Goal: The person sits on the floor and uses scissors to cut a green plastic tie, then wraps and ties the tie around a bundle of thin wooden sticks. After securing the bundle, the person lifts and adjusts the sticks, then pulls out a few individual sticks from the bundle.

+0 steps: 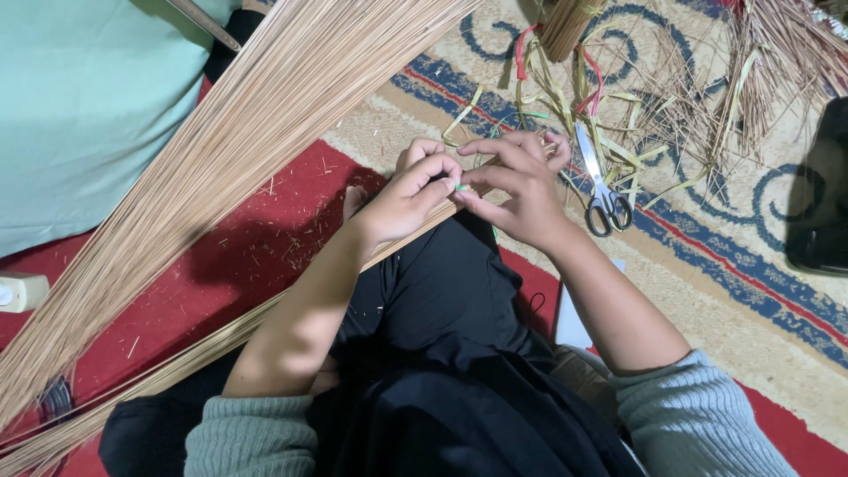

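Note:
My left hand (405, 196) and my right hand (521, 190) meet over my knee, fingertips pinched together on a thin green strip (460, 187). Under the hands runs a slim bundle of tan sticks (203, 349), stretching from my lap down to the lower left. A much larger fan of the same sticks (238, 132) spreads across the left of the view. Both hands grip the strip where it crosses the slim bundle.
Black-handled scissors (603, 196) lie on the patterned rug (707, 256) right of my right hand. Loose yellow, green and red strips (565, 97) and scattered sticks (777, 53) litter the rug. A pale green cloth (79, 106) lies upper left, a dark object (821, 203) at the right edge.

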